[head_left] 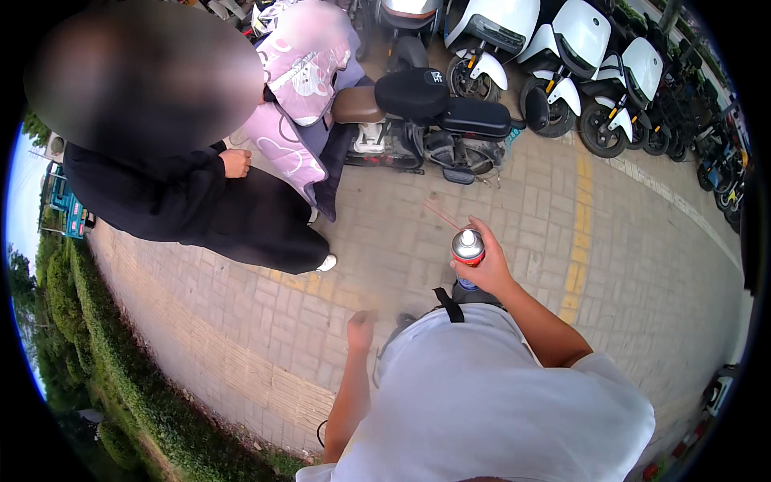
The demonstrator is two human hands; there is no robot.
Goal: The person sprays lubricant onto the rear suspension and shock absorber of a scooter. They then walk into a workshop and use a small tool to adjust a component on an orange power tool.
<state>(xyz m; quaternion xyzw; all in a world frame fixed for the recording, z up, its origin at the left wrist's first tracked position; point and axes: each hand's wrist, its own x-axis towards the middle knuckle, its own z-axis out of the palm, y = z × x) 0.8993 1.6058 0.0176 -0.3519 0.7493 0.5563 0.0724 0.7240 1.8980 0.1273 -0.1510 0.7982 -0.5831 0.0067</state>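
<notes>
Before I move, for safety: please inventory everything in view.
Aerosol can: one, silver, red and blue, right of centre
Spray straw: one, red, beside it
Parked scooter: one, brown and black, upper centre
Wind guard: one, pink, left of its seats
Electric scooters: at least four, white, upper right
Two-wheelers: several, dark, far right
Bystander: one, black-clothed, upper left
Vehicle: one, teal, far left
Hedge: one, green, lower left
Paving: one, beige and yellow, underfoot
Shirt: one, white, lower centre
Left hand: one, bare, lower centre
Right hand: one, bare, gripping can

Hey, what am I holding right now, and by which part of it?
Your right hand grips a spray can around its upper body, just below the silver top. Your curled left hand shows nothing in it.
</notes>
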